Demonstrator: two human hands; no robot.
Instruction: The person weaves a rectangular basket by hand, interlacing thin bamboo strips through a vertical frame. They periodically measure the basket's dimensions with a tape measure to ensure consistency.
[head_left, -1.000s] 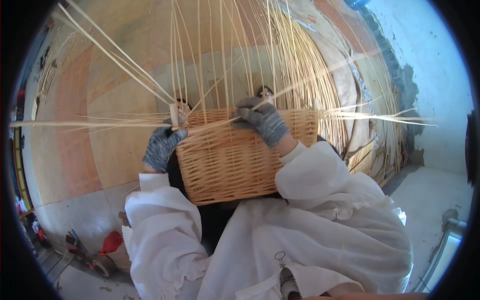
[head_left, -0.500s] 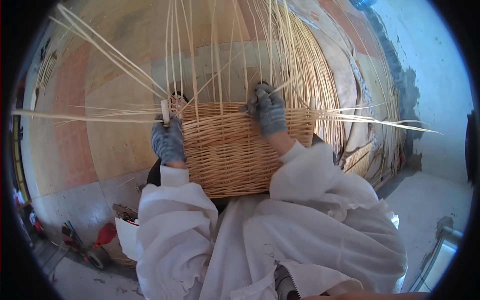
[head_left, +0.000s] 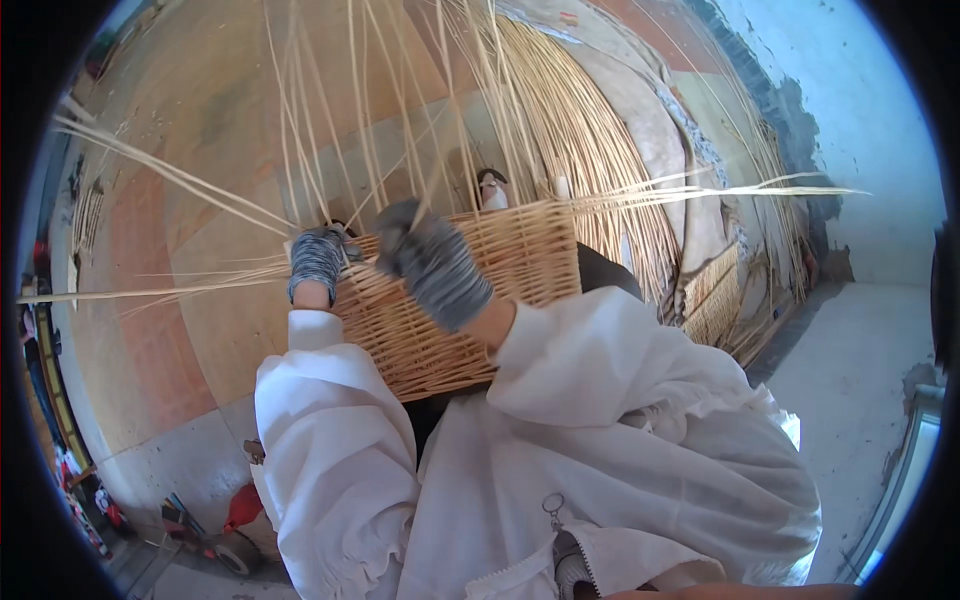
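A half-woven wicker basket [head_left: 520,250] rests across my lap, its woven side facing up, with long upright rods [head_left: 365,130] fanning away from its far edge. My left hand [head_left: 318,265], in a grey striped knit glove, is closed round the basket's far left corner. My right hand [head_left: 440,270], gloved the same way, is over the far edge a little to the right of it. Its fingers are curled and slightly blurred, and a pale wicker rod [head_left: 433,188] comes up from them. Loose rod ends [head_left: 200,285] stick out sideways past the left corner.
A thick bundle of long wicker rods [head_left: 590,130] lies on the floor at the far right, beside a crumpled beige cloth [head_left: 690,230]. Wooden boards [head_left: 230,250] cover the floor on the left. Near left stands a wheeled item with a red part [head_left: 243,505].
My right hand has moved left along the far edge, towards my left hand. The basket has tilted, its right side swinging away from me, and the uprights have shifted left.
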